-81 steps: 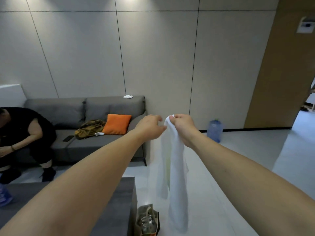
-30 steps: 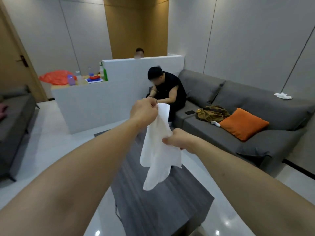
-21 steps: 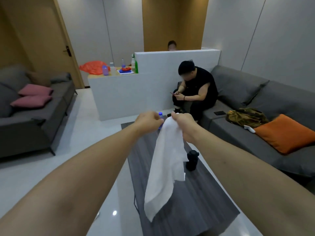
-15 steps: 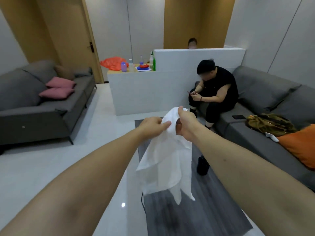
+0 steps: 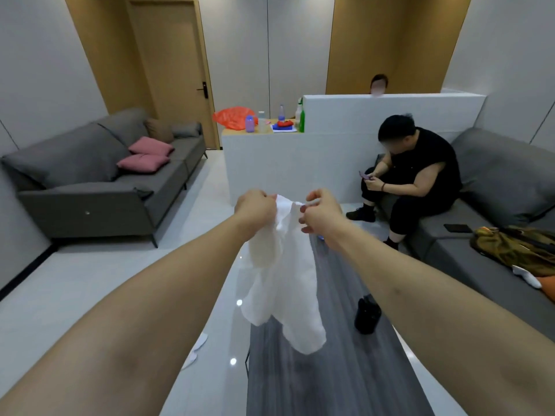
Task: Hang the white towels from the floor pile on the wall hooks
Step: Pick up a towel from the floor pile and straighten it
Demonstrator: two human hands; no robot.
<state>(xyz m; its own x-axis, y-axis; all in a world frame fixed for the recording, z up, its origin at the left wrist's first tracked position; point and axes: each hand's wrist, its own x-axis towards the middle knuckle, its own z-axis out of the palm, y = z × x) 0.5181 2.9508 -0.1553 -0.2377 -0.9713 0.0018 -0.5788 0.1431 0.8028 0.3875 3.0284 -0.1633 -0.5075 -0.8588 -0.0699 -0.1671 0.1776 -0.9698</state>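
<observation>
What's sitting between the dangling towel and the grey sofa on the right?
In the head view, a black bottle stands on the grey table, between the white towel and the right sofa. Nothing else lies there.

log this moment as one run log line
stage: carrying | left hand: grips white towel top | right hand: pinches top | towel: hanging over grey table | hooks: unseen

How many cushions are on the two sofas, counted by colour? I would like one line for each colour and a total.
Pink cushions: 2, both on the left sofa
Brown cushions: 1, on the left sofa
Grey cushions: 1, on the left sofa
Orange cushions: 1, only a corner in view, on the right sofa
Total: 5
</observation>
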